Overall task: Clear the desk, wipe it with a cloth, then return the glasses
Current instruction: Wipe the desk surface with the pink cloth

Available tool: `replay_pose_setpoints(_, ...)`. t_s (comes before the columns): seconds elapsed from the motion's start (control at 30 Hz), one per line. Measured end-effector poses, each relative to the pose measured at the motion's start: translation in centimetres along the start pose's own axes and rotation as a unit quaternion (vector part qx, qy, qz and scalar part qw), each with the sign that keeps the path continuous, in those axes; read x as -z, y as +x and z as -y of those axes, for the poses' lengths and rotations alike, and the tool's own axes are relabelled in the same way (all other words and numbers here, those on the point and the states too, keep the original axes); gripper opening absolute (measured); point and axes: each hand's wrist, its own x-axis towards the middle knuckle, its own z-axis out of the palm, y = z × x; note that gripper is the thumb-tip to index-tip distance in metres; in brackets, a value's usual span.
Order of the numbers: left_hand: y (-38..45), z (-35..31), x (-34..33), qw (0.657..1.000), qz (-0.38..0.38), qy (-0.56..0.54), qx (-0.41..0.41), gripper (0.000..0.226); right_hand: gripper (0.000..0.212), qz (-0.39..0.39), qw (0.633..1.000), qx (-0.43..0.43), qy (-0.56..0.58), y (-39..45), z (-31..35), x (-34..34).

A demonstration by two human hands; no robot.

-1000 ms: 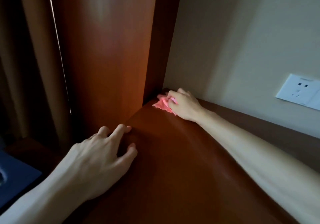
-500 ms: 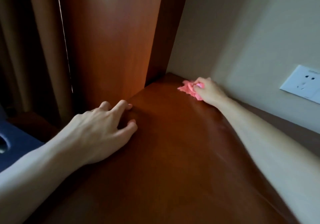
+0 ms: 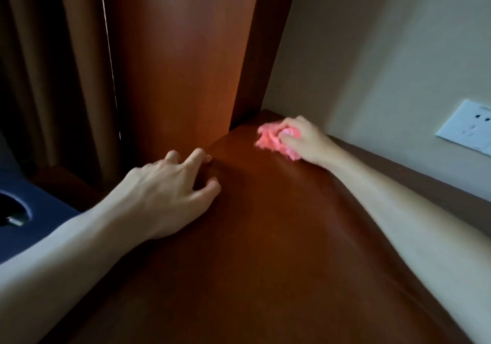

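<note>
A dark reddish wooden desk [image 3: 265, 250] fills the lower middle of the head view. At its far end, close to the wall, my right hand [image 3: 305, 139] grips a crumpled pink cloth [image 3: 268, 140] and presses it on the wood. The cloth sticks out to the left of my fingers and looks blurred. My left hand [image 3: 170, 192] rests on the desk's left edge with fingers spread and loosely bent, holding nothing. No glasses are in view.
A tall wooden panel [image 3: 180, 51] rises at the desk's far left corner, with brown curtains [image 3: 53, 64] further left. A white wall socket [image 3: 467, 128] sits on the beige wall to the right. A dark blue object [image 3: 34, 218] lies low at the left.
My right hand slid the pink cloth from the far corner by the panel to the right along the wall, then a little nearer. My left hand stayed on the desk edge.
</note>
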Motion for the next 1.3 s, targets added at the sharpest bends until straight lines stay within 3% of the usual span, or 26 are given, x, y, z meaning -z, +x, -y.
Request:
replay_pose_setpoints(0.07,0.1,-0.1,0.3,1.0,-0.015,0.001,0.0,0.066,0.02,-0.064,0.988,-0.113,-0.077,1.3,0.2,-0.4)
replay_pose_setpoints(0.13,0.0,0.1,0.5,1.0,-0.01,-0.002,0.004,0.065,0.026,-0.042,0.988,-0.098,-0.108,1.7,0.6,-0.7)
replay_pose_setpoints(0.23,0.0,0.1,0.3,1.0,-0.011,-0.008,-0.001,0.064,0.021,0.009,0.998,-0.045,-0.051,0.5,0.4,-0.1)
replay_pose_setpoints(0.37,0.1,-0.2,0.6,1.0,-0.024,-0.008,-0.01,0.064,0.031,-0.056,0.983,-0.142,-0.105,-1.8,3.1,0.0)
replay_pose_setpoints(0.57,-1.4,-0.9,1.1,0.994,-0.036,0.005,-0.1,0.058,0.046,0.003,0.993,-0.072,-0.096,-10.6,8.8,0.4)
replay_pose_setpoints(0.67,-2.7,-1.6,2.0,0.995,-0.02,0.063,-0.074,0.058,0.049,0.014,0.994,-0.063,-0.09,-14.7,11.3,0.9)
replay_pose_setpoints(0.83,-8.1,-3.0,1.2,0.992,-0.049,0.105,-0.048,0.081,0.047,0.027,0.999,0.018,-0.043,-20.3,12.0,1.5)
replay_pose_setpoints(0.9,-9.3,-2.8,0.4,0.991,-0.06,0.115,-0.04,0.089,0.04,0.029,0.999,-0.001,-0.027,-19.8,11.1,1.8)
replay_pose_setpoints(1.0,-9.3,-2.4,-0.1,0.99,-0.09,0.102,-0.029,0.085,0.04,-0.014,0.991,-0.104,-0.078,-17.0,11.6,1.7)
replay_pose_setpoints(1.07,-9.5,-2.2,-0.1,0.992,-0.09,0.091,-0.022,0.083,0.043,-0.006,0.993,-0.072,-0.09,-17.3,13.1,1.3)
replay_pose_setpoints(1.13,-9.6,-2.3,-0.5,0.991,-0.101,0.088,-0.02,0.082,0.042,0.019,0.999,0.016,-0.04,-19.7,12.8,1.1)
replay_pose_setpoints(1.2,-9.3,-2.3,-0.5,0.991,-0.105,0.079,-0.023,0.081,0.036,0.042,0.999,0.028,-0.005,-21.4,11.2,2.0)
replay_pose_setpoints(1.3,-9.6,-2.4,-0.2,0.992,-0.095,0.077,-0.033,0.079,0.04,0.0,0.995,-0.091,-0.037,-20.6,11.4,3.1)
